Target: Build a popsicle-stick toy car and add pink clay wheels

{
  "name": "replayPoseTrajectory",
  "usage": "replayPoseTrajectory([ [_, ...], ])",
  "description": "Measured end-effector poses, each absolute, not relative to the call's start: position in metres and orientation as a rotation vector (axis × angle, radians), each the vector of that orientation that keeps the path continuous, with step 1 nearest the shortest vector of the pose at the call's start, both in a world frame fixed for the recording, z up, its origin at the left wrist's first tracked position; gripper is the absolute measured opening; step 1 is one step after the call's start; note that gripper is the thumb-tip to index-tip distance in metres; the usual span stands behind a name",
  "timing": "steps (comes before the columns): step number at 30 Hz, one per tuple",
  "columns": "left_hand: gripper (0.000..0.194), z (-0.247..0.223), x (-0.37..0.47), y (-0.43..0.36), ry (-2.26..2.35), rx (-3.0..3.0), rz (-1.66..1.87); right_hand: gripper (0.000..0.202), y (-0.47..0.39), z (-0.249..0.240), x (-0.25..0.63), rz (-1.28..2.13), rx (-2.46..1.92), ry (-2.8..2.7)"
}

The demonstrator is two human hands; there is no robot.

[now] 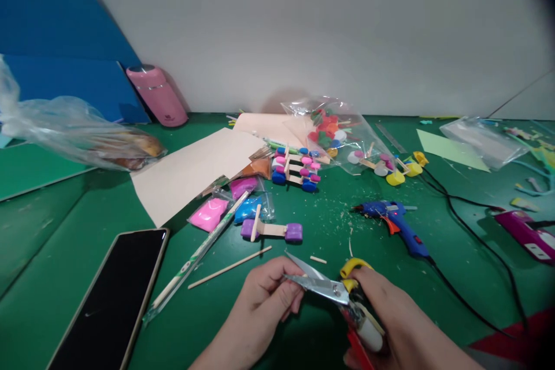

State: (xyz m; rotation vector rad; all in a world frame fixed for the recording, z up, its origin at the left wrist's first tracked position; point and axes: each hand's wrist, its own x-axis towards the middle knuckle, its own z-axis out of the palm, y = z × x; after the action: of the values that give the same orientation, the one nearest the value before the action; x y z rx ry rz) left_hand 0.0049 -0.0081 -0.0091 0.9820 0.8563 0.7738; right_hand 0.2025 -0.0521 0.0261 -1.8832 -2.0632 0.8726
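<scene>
My right hand (390,312) grips a pair of scissors (321,287) with yellow and red handle parts. Their blades are apart and reach to the fingertips of my left hand (266,295). Between those pinched fingers is a small stick piece, mostly hidden, its pale end just showing by the blades. Past my hands lies a short cut stick (318,259), with a longer thin wooden stick (229,267) to the left. Beyond them sits a flat craft stick with purple blocks (272,231) at its ends and another stick across it.
A blue glue gun (392,219) with its cord lies at right. A phone (113,300), wrapped chopsticks (199,254) and clay packets (210,214) are at left. Behind are stacked colourful stick pieces (297,170), a plastic bag of caps (329,133) and a pink flask (158,96).
</scene>
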Motion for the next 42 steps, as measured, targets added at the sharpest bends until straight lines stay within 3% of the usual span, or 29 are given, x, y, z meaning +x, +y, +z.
replayPoseTrajectory([
  [5,0.024,-0.011,0.004,-0.007,0.797,0.979,0.797,0.033,-0.051,0.026,0.201,0.846,-1.893,-2.108],
  [13,0.023,-0.013,0.002,-0.007,0.731,0.973,0.808,0.035,-0.056,0.008,0.205,0.74,-1.902,-2.153],
  [20,0.022,-0.009,0.006,-0.006,0.803,1.037,0.773,0.016,-0.051,-0.007,0.212,0.704,-1.982,-2.142],
  [31,0.029,-0.017,-0.009,-0.012,1.347,2.254,0.45,0.037,-0.047,-0.022,0.241,0.56,-2.249,-1.733],
  [42,0.018,-0.03,-0.019,0.001,1.622,2.771,0.471,0.038,-0.049,-0.027,0.241,0.574,-2.214,-1.768],
])
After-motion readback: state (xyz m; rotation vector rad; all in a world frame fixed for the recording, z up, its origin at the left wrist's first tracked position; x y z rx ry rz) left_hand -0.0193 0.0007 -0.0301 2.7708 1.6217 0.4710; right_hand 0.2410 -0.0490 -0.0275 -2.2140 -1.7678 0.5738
